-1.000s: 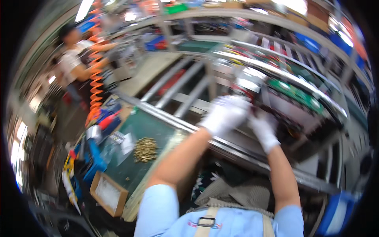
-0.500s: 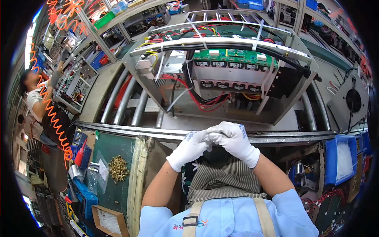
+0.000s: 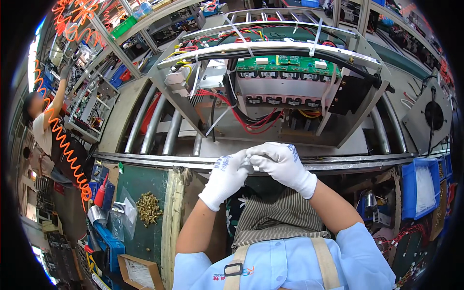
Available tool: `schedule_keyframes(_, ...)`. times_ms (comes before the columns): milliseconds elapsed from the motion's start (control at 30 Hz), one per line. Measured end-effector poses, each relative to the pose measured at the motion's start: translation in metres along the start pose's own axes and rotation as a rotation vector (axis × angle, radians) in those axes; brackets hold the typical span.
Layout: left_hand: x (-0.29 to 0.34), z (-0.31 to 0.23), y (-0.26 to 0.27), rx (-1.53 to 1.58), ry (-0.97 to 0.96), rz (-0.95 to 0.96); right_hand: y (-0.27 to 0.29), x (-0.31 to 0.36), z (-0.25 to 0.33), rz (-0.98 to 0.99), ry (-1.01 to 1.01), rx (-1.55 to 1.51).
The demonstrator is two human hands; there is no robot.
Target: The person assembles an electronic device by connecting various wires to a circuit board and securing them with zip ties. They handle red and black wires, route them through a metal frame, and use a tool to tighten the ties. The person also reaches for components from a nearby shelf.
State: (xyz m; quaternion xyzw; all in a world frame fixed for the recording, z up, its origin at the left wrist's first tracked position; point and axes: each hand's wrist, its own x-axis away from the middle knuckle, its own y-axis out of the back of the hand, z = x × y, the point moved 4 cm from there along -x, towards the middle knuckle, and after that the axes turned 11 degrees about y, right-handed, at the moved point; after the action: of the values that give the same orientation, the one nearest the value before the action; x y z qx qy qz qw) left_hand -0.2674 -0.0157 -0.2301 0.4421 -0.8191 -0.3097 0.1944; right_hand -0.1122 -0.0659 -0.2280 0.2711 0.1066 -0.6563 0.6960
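In white gloves, my left hand (image 3: 226, 176) and my right hand (image 3: 282, 166) meet in front of my apron, fingertips closed against each other. Whatever lies between them is too small or hidden to make out. Just beyond them an open metal equipment housing (image 3: 186, 107) rests on its conveyor, apart from both hands. Inside it are a green circuit board (image 3: 285, 67), red wires (image 3: 246, 123) and a thick black cable bundle (image 3: 232, 79). White cable ties (image 3: 316, 37) stick up from the wiring along its top edge.
Metal rollers (image 3: 153, 126) carry the housing. Brass fasteners (image 3: 149, 209) are heaped on the green bench at left, near a cardboard box (image 3: 153, 266) of white strips. A blue bin (image 3: 409, 193) and a fan panel (image 3: 419, 126) are at right. A co-worker (image 3: 46, 126) stands behind an orange coiled hose (image 3: 67, 154).
My joined hands have shifted slightly left and up, still touching at the fingertips. At far left the co-worker's arm is raised higher. The housing stays in place.
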Motion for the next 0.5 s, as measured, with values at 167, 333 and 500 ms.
schedule_keyframes(167, 0.001, 0.013, -0.017, -0.176, 0.035, 0.100, -0.008, 0.001, 0.002, 0.027, -0.053, -0.083)
schedule_keyframes(333, 0.005, 0.010, -0.028, -0.135, 0.035, 0.161, 0.003, 0.009, -0.003, 0.066, -0.254, -0.045)
schedule_keyframes(500, 0.005, 0.053, -0.015, -0.047, 0.041, -0.087, 0.056, 0.024, -0.008, -0.363, -0.398, 0.035)
